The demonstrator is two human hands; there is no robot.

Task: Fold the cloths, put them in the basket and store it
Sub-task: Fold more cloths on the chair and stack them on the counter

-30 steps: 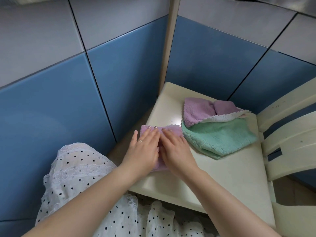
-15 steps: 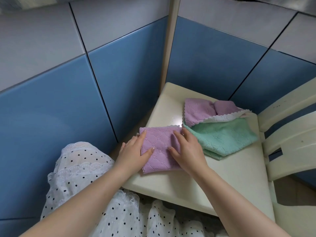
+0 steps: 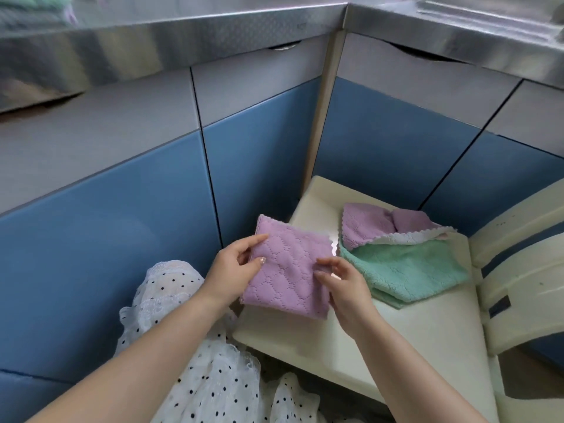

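Gripping a folded, quilted lilac microfibre cloth (image 3: 290,270) from both sides, the left hand (image 3: 235,271) pinches its edge at nine o'clock with thumb on top and fingers beneath, while the right hand (image 3: 345,285) clasps the edge at three o'clock. The cloth is lifted clear, tilted, over the near-left corner of the cream plastic chair seat (image 3: 396,337). At two o'clock from it, on the seat, lies a crumpled lilac cloth with a white scalloped edge (image 3: 366,227), resting partly on a loosely folded mint-green fleecy cloth (image 3: 406,270). The cream slatted chair back (image 3: 525,270) stands at three o'clock. Blue and grey cabinet doors (image 3: 259,166) rise at twelve o'clock beneath a steel-edged tabletop (image 3: 183,38). A white dotted dress (image 3: 183,346) shows at seven o'clock.
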